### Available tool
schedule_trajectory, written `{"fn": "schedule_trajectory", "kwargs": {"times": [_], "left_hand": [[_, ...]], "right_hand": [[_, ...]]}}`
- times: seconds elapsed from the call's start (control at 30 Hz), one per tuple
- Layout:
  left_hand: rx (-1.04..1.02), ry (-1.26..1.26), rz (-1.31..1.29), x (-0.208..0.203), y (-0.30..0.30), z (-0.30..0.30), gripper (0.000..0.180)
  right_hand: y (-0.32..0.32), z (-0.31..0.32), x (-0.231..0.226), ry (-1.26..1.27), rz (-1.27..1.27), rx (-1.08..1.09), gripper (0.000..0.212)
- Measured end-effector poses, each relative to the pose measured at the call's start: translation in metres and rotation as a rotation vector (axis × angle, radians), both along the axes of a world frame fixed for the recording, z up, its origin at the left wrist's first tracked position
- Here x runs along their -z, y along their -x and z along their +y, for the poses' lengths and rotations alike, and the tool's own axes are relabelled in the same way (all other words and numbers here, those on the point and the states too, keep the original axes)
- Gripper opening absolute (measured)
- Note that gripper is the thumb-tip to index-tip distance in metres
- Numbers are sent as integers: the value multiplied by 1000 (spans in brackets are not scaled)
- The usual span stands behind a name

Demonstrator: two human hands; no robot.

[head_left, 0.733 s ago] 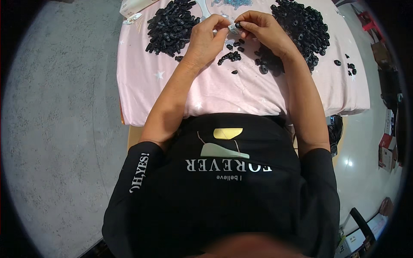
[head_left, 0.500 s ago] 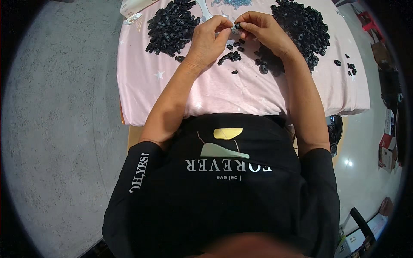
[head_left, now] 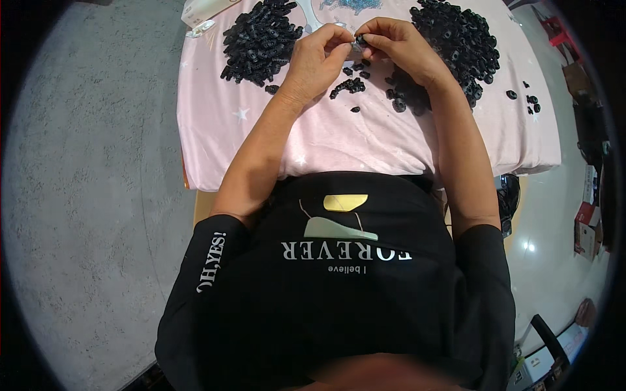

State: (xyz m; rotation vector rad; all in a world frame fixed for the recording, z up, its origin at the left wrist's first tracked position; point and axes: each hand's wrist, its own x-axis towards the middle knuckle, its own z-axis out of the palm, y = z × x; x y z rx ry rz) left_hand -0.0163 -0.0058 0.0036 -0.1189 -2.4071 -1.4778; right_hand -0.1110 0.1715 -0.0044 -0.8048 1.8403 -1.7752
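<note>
Over the far part of the table, my left hand (head_left: 318, 62) and my right hand (head_left: 401, 51) meet fingertip to fingertip. A small round black plastic part (head_left: 360, 40) is pinched between my right thumb and forefinger. My left fingers close on something tiny and pale against that part, too small to make out. Left of my left hand rises a heap of ribbed black plastic pieces (head_left: 259, 44). Beside my right hand spreads a larger heap of round black plastic parts (head_left: 460, 49), partly covered by my wrist. Several small black bits (head_left: 349, 86) lie beneath my hands.
A pink cloth with stars (head_left: 241, 116) covers the table. Behind my hands are a white handled object (head_left: 309, 13) and a cluster of clear bluish pieces (head_left: 352, 4). A white box (head_left: 205, 10) sits at the far left corner. Several black parts (head_left: 533, 101) lie at right.
My fingertips have shifted very slightly around the round black part. Both arms and the heaps stay in place.
</note>
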Motion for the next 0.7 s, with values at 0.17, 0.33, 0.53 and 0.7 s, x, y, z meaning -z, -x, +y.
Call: {"fn": "schedule_trajectory", "kwargs": {"times": [0.17, 0.33, 0.53, 0.7], "left_hand": [[-19, -4, -12, -1, -1, 1, 7], [-30, -11, -8, -2, 0, 0, 8], [-18, -12, 15, -1, 0, -1, 8], [-23, 9, 21, -1, 0, -1, 8]], "right_hand": [[1, 1, -1, -15, 3, -33, 17], [-1, 3, -2, 17, -16, -50, 17], [0, 4, -2, 10, -8, -64, 18], [2, 5, -3, -22, 3, -73, 18]]}}
